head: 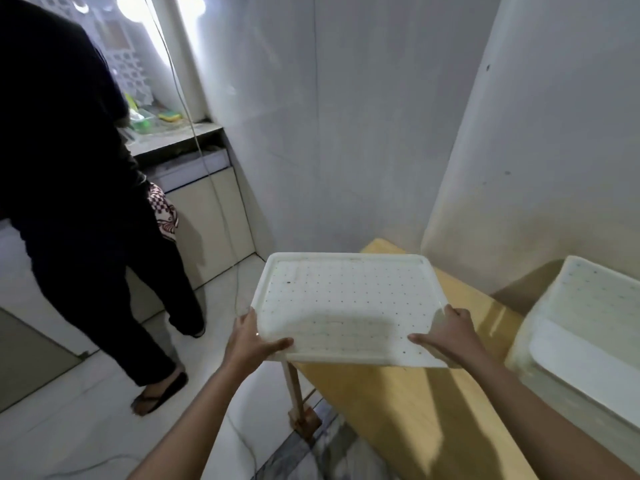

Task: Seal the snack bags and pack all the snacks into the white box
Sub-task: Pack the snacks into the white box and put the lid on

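White lid (346,306) over yellow table (398,410) left end | left hand (254,337) fingers curled round its left edge | right hand (446,336) fingers curled round right edge | white box (585,341) on table, right of lid

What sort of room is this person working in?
Probably a small home kitchen: a dark stone counter with cream cabinet doors beneath, a yellow-green sponge lying on it, and a yellow wooden table, over which the left hand and right hand hold a white dotted plastic tray.
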Tool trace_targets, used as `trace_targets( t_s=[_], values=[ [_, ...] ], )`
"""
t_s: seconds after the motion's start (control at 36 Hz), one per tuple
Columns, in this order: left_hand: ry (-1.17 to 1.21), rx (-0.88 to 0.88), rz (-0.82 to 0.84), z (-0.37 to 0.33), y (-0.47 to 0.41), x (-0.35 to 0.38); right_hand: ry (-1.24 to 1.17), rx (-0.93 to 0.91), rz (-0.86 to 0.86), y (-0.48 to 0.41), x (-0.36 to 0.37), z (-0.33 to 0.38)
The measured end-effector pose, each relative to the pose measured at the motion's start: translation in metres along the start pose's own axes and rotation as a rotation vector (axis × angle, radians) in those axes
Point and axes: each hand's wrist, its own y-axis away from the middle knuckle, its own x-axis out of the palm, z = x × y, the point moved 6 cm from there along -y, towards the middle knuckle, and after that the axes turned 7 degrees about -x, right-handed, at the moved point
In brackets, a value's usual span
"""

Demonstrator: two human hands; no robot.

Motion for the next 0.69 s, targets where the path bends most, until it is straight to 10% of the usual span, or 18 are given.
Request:
trace_targets(
  t_s=[0.69],
  values=[
    [-0.110, 0.001, 0.117, 0.023, -0.026, 0.102, 0.000, 0.221, -0.050, -0.004, 0.057, -0.079]
  ],
)
